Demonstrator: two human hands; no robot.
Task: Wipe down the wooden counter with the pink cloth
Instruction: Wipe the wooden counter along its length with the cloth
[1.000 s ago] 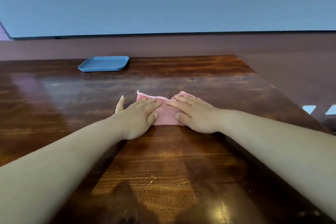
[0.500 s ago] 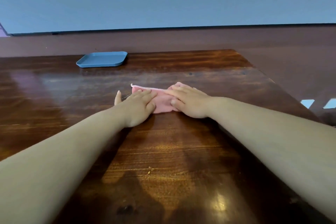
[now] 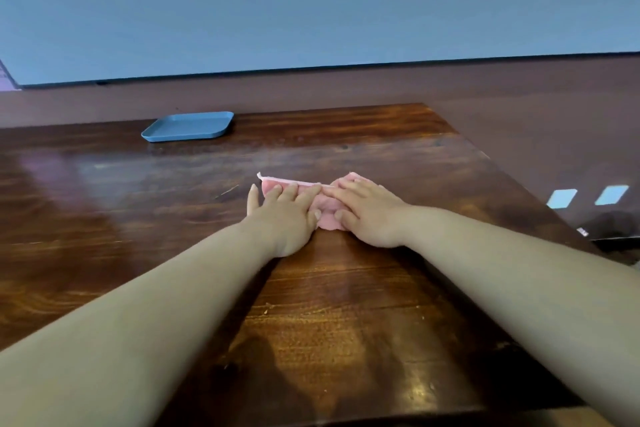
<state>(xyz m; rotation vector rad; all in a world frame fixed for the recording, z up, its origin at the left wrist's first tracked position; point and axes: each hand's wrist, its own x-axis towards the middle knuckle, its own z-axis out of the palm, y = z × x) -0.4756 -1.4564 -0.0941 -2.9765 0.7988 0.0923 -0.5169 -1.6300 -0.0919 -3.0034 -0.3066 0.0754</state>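
— Head view: where is the pink cloth found?
— Mid-counter, nearer the right edge, long axis left-right, pressed flat under left hand and right hand; all fingers are extended, nothing is gripped; 2 hands equally near.

I see soft, even light with pale glare across the tabletop at left and a bright spot at lower right. My forearms cast dark shadows at lower centre. The far wall line bows with wide-angle distortion; detail is slightly soft throughout.
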